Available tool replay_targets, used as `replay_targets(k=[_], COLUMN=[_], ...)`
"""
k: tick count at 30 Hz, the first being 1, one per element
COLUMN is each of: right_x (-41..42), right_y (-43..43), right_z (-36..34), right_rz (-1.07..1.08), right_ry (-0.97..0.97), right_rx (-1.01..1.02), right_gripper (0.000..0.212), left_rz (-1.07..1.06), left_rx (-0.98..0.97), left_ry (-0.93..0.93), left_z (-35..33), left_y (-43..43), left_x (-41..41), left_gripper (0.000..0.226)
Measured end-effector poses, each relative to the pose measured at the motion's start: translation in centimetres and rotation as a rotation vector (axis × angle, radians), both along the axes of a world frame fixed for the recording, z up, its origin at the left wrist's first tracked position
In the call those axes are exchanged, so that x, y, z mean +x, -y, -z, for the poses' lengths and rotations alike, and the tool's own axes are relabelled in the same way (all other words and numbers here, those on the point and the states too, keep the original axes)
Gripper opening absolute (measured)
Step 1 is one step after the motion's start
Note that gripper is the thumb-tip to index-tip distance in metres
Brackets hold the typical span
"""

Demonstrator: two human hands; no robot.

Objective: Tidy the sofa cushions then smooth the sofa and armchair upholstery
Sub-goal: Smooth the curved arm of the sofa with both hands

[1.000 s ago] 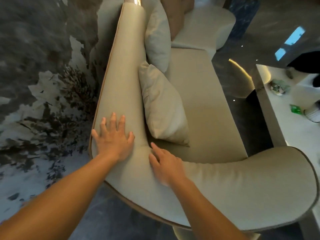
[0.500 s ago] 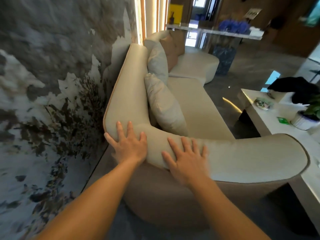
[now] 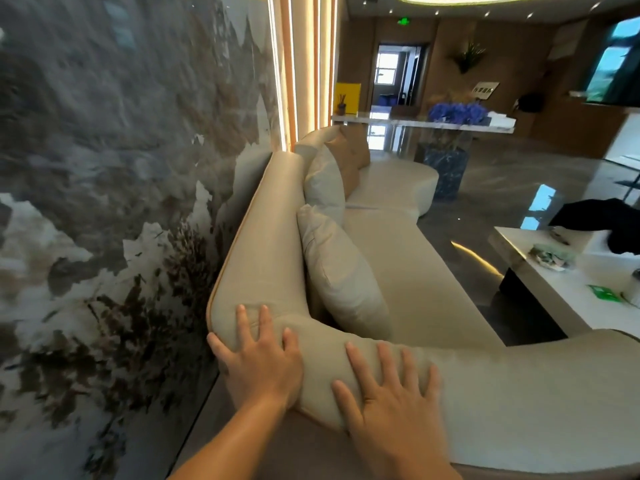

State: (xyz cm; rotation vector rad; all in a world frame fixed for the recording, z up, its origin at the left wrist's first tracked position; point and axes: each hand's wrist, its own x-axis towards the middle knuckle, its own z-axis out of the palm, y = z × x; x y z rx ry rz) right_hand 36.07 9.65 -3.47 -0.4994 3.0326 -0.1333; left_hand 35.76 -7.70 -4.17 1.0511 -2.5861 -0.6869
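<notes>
A long beige sofa (image 3: pixel 412 278) runs away from me along the left wall. My left hand (image 3: pixel 259 362) lies flat, fingers spread, on the near corner where backrest meets armrest. My right hand (image 3: pixel 388 393) presses flat on the curved armrest (image 3: pixel 536 386) just to the right. Neither hand holds anything. A pale cushion (image 3: pixel 341 275) leans against the backrest close to the corner. Behind it stand a second pale cushion (image 3: pixel 325 185) and a tan cushion (image 3: pixel 349 157) farther along the seat.
A marbled wall panel (image 3: pixel 121 202) stands tight against the sofa's back on the left. A white low table (image 3: pixel 568 282) with a dark garment (image 3: pixel 609 223) and small items stands right of the sofa. Glossy dark floor (image 3: pixel 491 188) lies between them.
Both hands slid back toward me over the corner and armrest, staying flat. My view lifted from looking down on the sofa to looking along it into the room.
</notes>
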Motion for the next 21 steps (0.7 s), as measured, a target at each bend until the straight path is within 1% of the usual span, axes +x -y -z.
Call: replay_targets(k=[5,8,9,10,11,12,13,15,17,19,21], right_x=[0.1,-1.1,-2.6,-4.5,-6.5,-8.3,-9.5,-10.0,-9.6,-9.1,-8.5], right_y=[3.0,4.3,3.9,2.7,1.0,-1.0,-2.8,-5.4,-5.6,-5.1,-5.0], right_z=[-0.3,-0.9,-1.4,-2.0,-2.6,-3.0,-3.0,-2.2,-1.5,-1.4,-1.8], right_rz=[0.036,-0.057,-0.105,-0.136,-0.120,-0.060,0.017,0.117,0.110,0.116,0.140], right_ry=[0.029,0.079,0.075,0.073,0.092,0.130,0.177,0.223,0.172,0.133,0.135], right_rx=[0.019,-0.028,-0.055,-0.063,-0.054,-0.028,0.003,0.052,0.059,0.045,0.030], right_gripper=[0.067,0.080,0.078,0.072,0.065,0.062,0.065,0.081,0.093,0.095,0.095], left_rz=[0.042,0.050,0.055,0.064,0.073,0.079,0.082,0.097,0.108,0.122,0.134], left_rx=[-0.020,0.000,0.008,-0.004,-0.032,-0.058,-0.072,-0.083,-0.073,-0.061,-0.044], left_ry=[0.006,0.018,0.033,0.061,0.087,0.103,0.110,0.103,0.094,0.088,0.082], left_z=[0.4,0.3,0.2,0.1,0.0,-0.1,-0.2,-0.4,-0.5,-0.5,-0.4], left_y=[3.1,5.2,5.7,6.0,6.1,6.1,6.1,6.0,6.0,6.2,6.5], left_x=[-0.3,-0.3,-0.4,-0.5,-0.5,-0.5,-0.5,-0.6,-0.4,-0.1,0.1], left_gripper=[0.062,0.062,0.062,0.062,0.061,0.060,0.059,0.057,0.056,0.056,0.057])
